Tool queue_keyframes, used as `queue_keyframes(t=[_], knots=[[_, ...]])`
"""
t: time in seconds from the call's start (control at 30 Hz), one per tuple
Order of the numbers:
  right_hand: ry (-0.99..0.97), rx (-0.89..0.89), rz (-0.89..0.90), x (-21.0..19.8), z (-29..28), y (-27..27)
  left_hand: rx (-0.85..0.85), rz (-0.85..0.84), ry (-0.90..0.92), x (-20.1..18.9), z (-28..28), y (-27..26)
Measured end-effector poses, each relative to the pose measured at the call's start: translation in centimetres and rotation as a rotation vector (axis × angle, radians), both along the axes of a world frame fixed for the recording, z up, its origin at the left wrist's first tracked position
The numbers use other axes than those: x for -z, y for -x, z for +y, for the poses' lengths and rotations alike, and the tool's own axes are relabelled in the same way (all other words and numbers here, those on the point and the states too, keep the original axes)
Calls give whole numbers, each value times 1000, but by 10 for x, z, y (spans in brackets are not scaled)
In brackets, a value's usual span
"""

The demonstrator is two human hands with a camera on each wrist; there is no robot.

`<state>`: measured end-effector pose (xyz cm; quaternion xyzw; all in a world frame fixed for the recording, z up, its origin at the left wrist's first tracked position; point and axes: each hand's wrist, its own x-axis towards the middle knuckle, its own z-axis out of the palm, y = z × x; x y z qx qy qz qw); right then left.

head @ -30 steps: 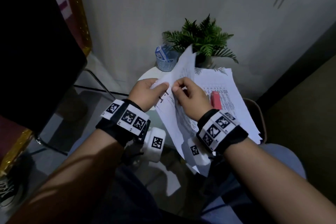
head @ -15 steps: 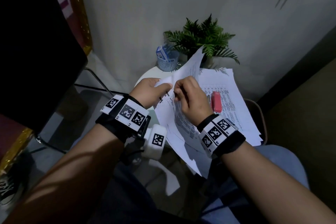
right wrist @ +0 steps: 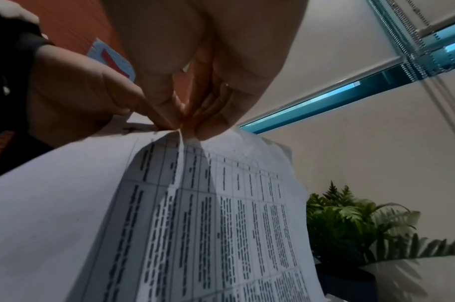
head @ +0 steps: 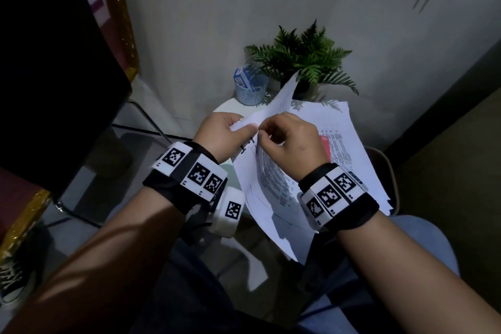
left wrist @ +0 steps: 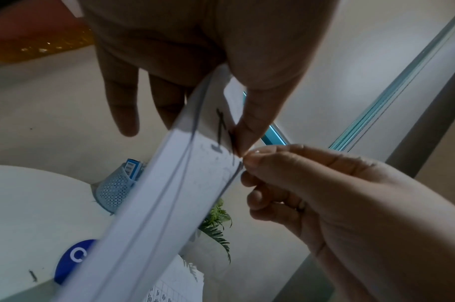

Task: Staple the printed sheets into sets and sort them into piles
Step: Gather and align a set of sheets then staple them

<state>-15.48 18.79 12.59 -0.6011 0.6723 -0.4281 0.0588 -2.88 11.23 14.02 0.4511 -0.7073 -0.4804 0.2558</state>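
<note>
While the left hand (head: 222, 135) pinches the corner of a set of printed sheets (head: 271, 184) between thumb and curled fingers, the right hand (head: 290, 141) pinches the same corner from the other side, fingertips (left wrist: 249, 157) nearly touching the left thumb. What exactly the right fingertips pick at, a staple or only a paper edge, is too small to tell. From the corner the sheets fan out: one page (head: 282, 100) stands up beyond the hands, the rest hang down toward the person's lap, their lower edge hidden behind the right wrist band (head: 333, 195). Just under and beyond the right hand lies a loose pile of printed papers (head: 339, 127) on the round white tabletop (head: 225, 106), most of which the papers cover. A red stapler (head: 325, 144) on that pile peeks out beside the right hand, largely hidden by it. Farther beyond the hands stand a blue mesh cup (head: 250, 89) holding a small box and a potted fern (head: 303, 59) against the wall. A blue round sticker (left wrist: 74, 259) on the tabletop shows half covered in the left wrist view.
</note>
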Motion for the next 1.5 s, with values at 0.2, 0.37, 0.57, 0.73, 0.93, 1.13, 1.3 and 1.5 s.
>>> queue_keyframes(t=[0.2,0.37,0.57,0.73,0.93,1.13,1.3,1.5], knots=[[-125,-61,-97,-5,3,2,-14,8,8,-1,1,-1],[-206,79,-386,-10,3,3,2,-13,31,-1,4,-2],[-314,61,-432,-10,-1,9,49,-32,29,-3,6,-1],[-228,21,-335,2,-5,2,-32,-2,-9,0,5,1],[-129,-51,-499,6,-4,-3,-72,-20,-46,7,-3,0],[-191,77,-577,5,-12,18,-139,-44,-17,15,-10,-6],[-306,176,-572,29,3,49,-91,-155,112,19,-15,-4],[-296,617,-469,50,13,134,-124,-223,212,29,-19,-2]])
